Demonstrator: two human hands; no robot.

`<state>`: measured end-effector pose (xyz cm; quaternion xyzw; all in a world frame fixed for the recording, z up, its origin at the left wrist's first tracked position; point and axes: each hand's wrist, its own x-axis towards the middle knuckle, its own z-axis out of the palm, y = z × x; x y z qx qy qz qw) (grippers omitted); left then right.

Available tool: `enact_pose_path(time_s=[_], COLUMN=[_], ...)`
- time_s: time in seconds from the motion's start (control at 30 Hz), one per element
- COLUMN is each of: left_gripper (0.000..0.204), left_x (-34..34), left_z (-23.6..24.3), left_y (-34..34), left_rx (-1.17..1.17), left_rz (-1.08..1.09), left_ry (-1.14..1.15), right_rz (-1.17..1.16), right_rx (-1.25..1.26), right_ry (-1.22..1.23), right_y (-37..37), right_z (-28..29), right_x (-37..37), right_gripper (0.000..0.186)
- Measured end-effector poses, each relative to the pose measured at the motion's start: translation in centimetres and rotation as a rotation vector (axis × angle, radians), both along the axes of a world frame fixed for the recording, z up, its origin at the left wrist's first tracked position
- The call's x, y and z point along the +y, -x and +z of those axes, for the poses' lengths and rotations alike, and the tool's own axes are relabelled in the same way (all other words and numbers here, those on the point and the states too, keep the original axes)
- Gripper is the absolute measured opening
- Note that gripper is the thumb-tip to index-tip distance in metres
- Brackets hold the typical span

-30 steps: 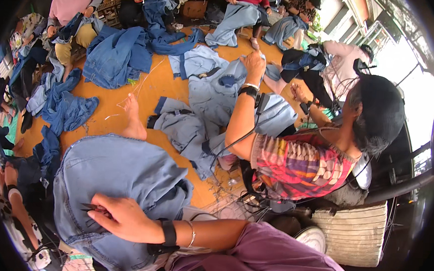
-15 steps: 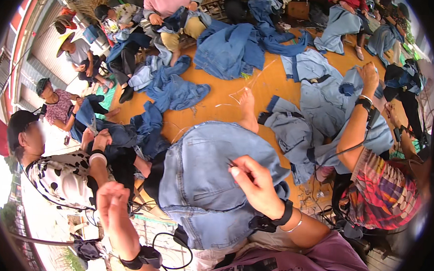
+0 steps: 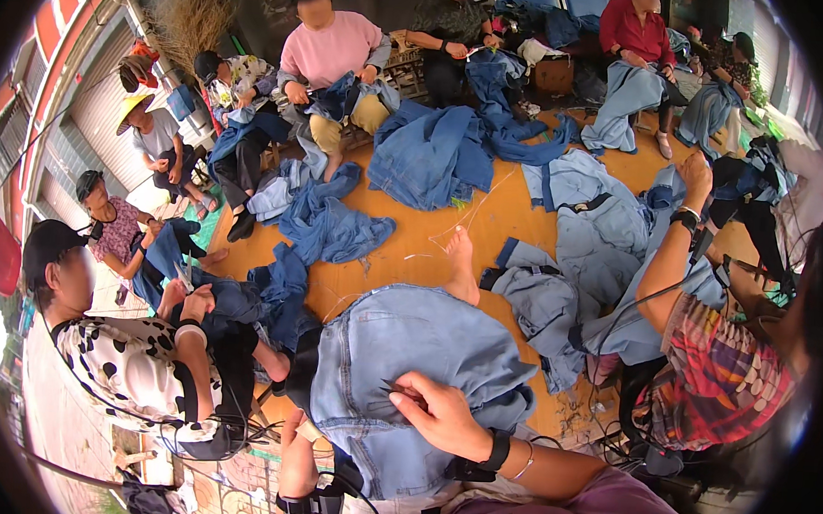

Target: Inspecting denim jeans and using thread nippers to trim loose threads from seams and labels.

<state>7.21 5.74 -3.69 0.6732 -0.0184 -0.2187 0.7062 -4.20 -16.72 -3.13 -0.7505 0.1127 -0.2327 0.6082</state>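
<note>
One light-blue denim garment lies spread over the lap, and the clock positions here are read from its middle. Two bare hands are at it: the right hand, at five o'clock, has thumb and fingers clamped on one small dark pointed tool over the cloth; the left hand, at seven, is by the garment's edge, its fingers partly hidden, so I cannot tell whether it grips. One bare foot rests at one o'clock. At least four denim heaps lie about: a dark-blue heap at twelve, a mid-blue heap at eleven, and, both toward two, a pale heap and a nearer greyish heap. At least ten other people sit around, including a person in a spotted shirt at nine and a person in a plaid shirt at three. The surface is a smooth orange-tan floor, with thread scraps on it; pale paving borders it at eight, and grey shutters stand at ten.
</note>
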Motion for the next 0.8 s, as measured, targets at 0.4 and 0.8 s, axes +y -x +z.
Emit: enact_pose_path(time_s=[0.4,0.8], left_gripper=[0.036,0.024], left_x=[-1.3,-3.4], left_z=[2.1,4.6], left_y=[-0.2,1.6], left_rx=[-0.271,0.067], left_rz=[0.115,0.253], left_ry=[-0.018,0.191], right_rz=[-0.031,-0.038], right_rx=[0.045,0.027], right_ry=[-0.049,-0.03], right_y=[-0.4,0.5], right_z=[-0.3,-0.1], right_x=[0.1,-0.4], right_gripper=[0.02,0.019])
